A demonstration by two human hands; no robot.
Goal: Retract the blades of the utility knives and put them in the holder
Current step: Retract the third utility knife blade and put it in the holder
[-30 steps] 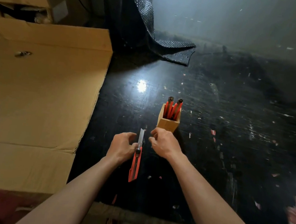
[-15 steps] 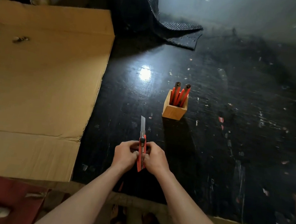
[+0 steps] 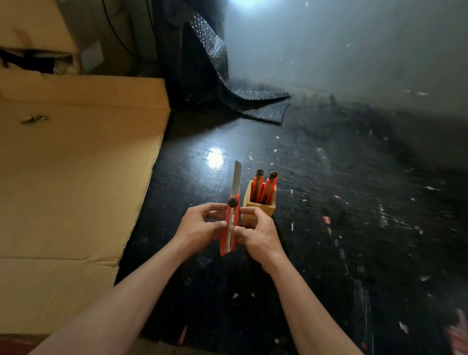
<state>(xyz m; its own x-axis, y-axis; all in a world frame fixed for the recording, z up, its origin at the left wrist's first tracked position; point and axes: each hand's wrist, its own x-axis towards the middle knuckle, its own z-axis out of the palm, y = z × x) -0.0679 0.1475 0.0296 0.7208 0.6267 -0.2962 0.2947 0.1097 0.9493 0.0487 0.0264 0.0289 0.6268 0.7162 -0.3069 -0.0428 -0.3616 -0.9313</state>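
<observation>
A red utility knife (image 3: 229, 229) stands upright between both hands, its silver blade extended and pointing away from me, a black knob at the top of the handle. My left hand (image 3: 200, 226) grips the handle's left side. My right hand (image 3: 258, 233) holds its right side, thumb on the body. Just behind my right hand a small wooden holder (image 3: 260, 206) stands on the black table (image 3: 351, 233). Two red knives (image 3: 263, 187) stick out of the holder with blades retracted.
A large flattened cardboard sheet (image 3: 52, 187) covers the table's left part. A black bubble-textured mat (image 3: 209, 67) hangs down onto the table at the back. Cardboard boxes (image 3: 28, 5) are stacked at the far left. The wall (image 3: 385, 48) closes the back.
Both hands have raised the knife from low near the table edge to beside the holder. One second ago only my left hand held it. The blade remains extended.
</observation>
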